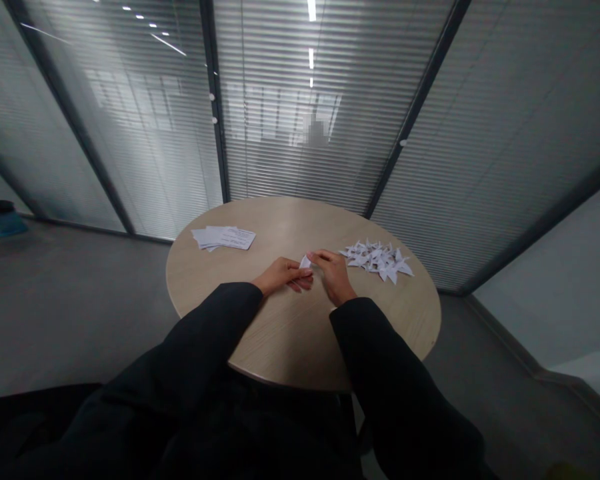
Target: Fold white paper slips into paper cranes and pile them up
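Between my two hands is a small folded piece of white paper (305, 262), held just above the middle of the table. My left hand (284, 273) pinches its lower left side, thumb on top and fingers beneath. From the right, my right hand (331, 270) grips the paper's upper edge with thumb and fingertips. The fingers cover part of the paper, so its full shape is hidden. Just beyond my right hand lies a pile of folded white paper cranes (377, 257). Farther off to the left are several flat printed paper sheets (225, 237), loosely overlapping.
A round light-wood table (290, 217) stands before me. Behind it runs a glass partition with blinds (290, 160) and dark frames. A bin with a blue bag (3, 220) is on the floor at far left. A pale wall (570, 293) stands at right.
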Motion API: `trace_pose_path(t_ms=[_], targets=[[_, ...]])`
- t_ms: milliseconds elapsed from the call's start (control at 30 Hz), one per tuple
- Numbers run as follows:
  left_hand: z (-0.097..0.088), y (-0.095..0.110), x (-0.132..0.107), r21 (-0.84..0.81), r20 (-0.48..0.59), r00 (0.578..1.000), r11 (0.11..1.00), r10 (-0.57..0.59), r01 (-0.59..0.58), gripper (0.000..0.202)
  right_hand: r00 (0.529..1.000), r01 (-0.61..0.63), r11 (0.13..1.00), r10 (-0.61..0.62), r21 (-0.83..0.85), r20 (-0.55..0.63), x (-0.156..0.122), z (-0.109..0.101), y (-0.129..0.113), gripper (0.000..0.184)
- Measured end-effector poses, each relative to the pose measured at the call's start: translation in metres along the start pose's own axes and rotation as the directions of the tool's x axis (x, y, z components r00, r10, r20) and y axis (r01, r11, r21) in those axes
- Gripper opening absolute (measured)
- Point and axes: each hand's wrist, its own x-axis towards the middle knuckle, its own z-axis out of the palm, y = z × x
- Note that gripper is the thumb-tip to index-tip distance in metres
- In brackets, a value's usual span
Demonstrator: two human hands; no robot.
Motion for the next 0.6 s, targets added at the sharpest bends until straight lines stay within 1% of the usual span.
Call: trace_pose_path(t_ms=[133,367,500,600], targets=[[-0.0011,-0.0004,0.0001,0.009,0.004,1.0,1.0,0.005,-0.005,0.047,1.0,0.003,1.0,-0.003,0.005,0.004,-0.0004,0.0005,-0.0024,0.023],[-0.0002,0.0035,-0.0014,0.021,-0.022,0.995,0.995,0.102,-0.101,0.046,1.0,0.023,0.999,-0.023,0.023,0.009,-0.001,0.0016,-0.0022,0.025],[0.0013,0.0081,-0.004,0.041,-0.037,0.992,0.992,0.117,-0.115,0.044,1.0,0.009,0.998,-0.011,0.061,0.025,-0.0008,0.0022,-0.0008,0.026],[0.0016,0.0086,-0.0048,0.064,-0.039,0.992,0.991,0.116,-0.114,0.043,0.999,0.006,0.998,-0.008,0.059,0.042,-0.0009,0.0023,-0.0012,0.026]])
